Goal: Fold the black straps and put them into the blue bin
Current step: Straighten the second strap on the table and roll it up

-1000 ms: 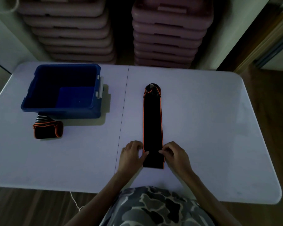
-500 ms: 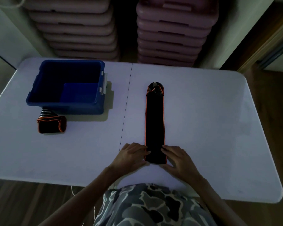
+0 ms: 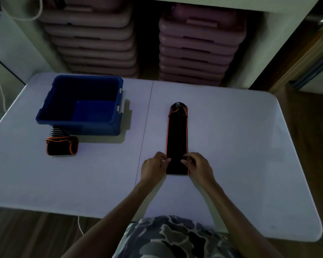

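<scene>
Fabric lies flat under my fingers: a long black strap (image 3: 177, 138) edged in thin orange piping, stretched lengthwise on the smooth white table (image 3: 231, 146), its rounded far end pointing away from me. My left hand (image 3: 153, 169) pinches its left edge near the squared near end; my right hand (image 3: 199, 167) pinches the right edge opposite. A second strap (image 3: 62, 145), already folded into a squat bundle, sits against the near wall of the glossy blue bin (image 3: 82, 107), at the table's far left.
</scene>
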